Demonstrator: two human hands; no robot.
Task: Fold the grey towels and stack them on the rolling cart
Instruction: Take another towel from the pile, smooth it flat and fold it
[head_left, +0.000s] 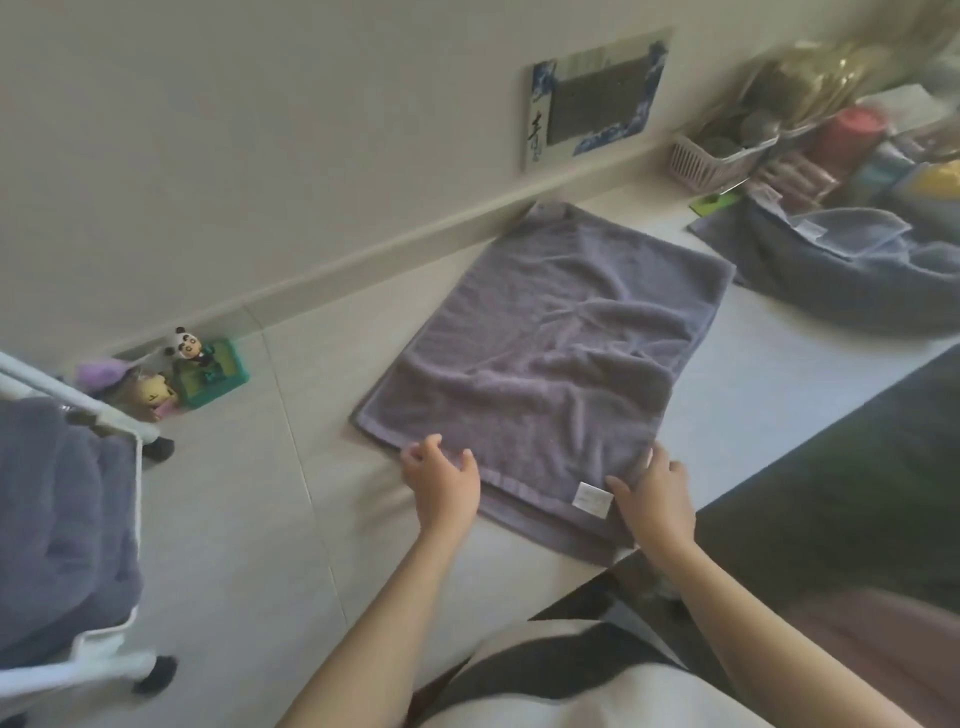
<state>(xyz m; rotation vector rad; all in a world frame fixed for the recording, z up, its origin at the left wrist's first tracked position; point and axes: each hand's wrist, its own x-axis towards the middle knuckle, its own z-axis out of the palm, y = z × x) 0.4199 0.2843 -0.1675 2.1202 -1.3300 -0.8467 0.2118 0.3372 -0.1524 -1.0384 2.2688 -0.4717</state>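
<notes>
A grey towel (550, 358) lies spread flat on the pale floor, one corner against the wall's skirting, its white label at the near edge. My left hand (441, 480) rests on the towel's near left edge with fingers loosely bent. My right hand (655, 493) lies on the near right corner beside the label, fingers fairly straight. Neither hand plainly grips the cloth. At the far left the white rolling cart (111, 421) holds a stack of folded grey towels (57, 519). A heap of unfolded grey towels (852, 265) lies at the right.
Small toy figures and a green tray (208, 371) sit by the wall near the cart. A framed picture (597, 96) leans on the wall. A pink basket (711, 158) and cluttered items crowd the far right. A dark mat (857, 493) covers the floor at the right.
</notes>
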